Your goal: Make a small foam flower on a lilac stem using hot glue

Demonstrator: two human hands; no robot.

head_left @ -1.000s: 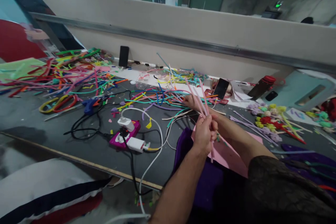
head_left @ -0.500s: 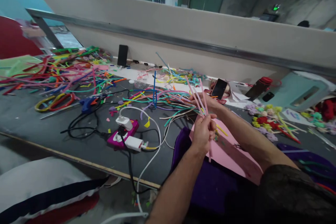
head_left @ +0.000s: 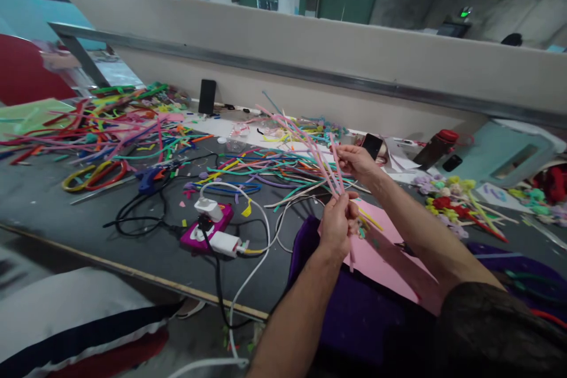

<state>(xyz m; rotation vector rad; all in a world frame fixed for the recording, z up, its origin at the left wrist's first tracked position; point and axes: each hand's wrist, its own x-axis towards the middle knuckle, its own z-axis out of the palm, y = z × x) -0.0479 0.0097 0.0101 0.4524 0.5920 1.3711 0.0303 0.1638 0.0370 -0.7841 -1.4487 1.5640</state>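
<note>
Since half a second ago, the right hand (head_left: 358,163) has risen off the heap of coloured strips and now sits above and beyond the left hand (head_left: 337,225), with a pink strip (head_left: 335,169) between its fingers.

Position of the work: the bundle of pink strips (head_left: 310,147) is held in the air over the near half of the worktop (head_left: 66,218), above the pink sheet (head_left: 390,266) lying at the near edge.

Long axis: the bundle runs from the left hand upward and away toward the far left, fanning out at its free ends (the lower ends hang a little below the left fist).

Finger state:
- Left hand: fingers pressed together, pinching the lower part of the bundle.
- Right hand: fingers lightly closed on the upper part of one strip; the exact contact of thumb and forefinger cannot be told.

Key relation: the single strip stands nearly parallel to the bundle and just beside it on the right, so the left hand is nearer the gathered ends and the right hand nearer the free ends.

Nearby: loose coloured strips (head_left: 266,168) lie just beyond both hands; a power strip (head_left: 207,230) with chargers lies to the left.
</note>
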